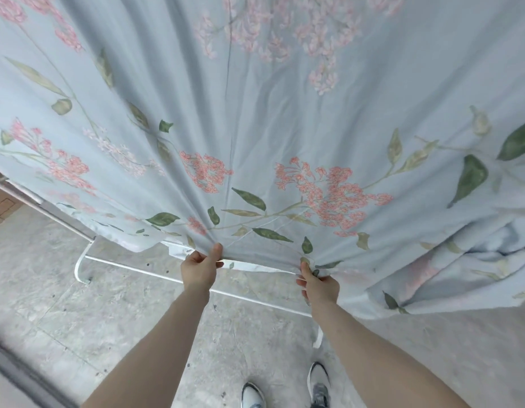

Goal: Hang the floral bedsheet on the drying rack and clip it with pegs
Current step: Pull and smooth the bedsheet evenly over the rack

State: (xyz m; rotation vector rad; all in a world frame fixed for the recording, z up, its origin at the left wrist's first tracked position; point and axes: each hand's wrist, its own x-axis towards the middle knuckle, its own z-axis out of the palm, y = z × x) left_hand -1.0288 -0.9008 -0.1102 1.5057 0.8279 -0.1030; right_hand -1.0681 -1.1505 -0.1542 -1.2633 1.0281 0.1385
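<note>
We see the floral bedsheet (255, 113) filling most of the view, draped over the drying rack (155, 267), running off the top and both sides; its right end bunches low near the concrete floor (78, 304). Only the rack's white base bars show; its upper part is hidden by the cloth. Our left hand (200, 267) pinches the lower hem, and our right hand (317, 285) grips it nearby, fingers partly buried in folds.

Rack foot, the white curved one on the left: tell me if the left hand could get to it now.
Probably yes, once freed. The left hand pinches the sheet hem; the foot sits uncovered on the floor, below and left of it.
</note>
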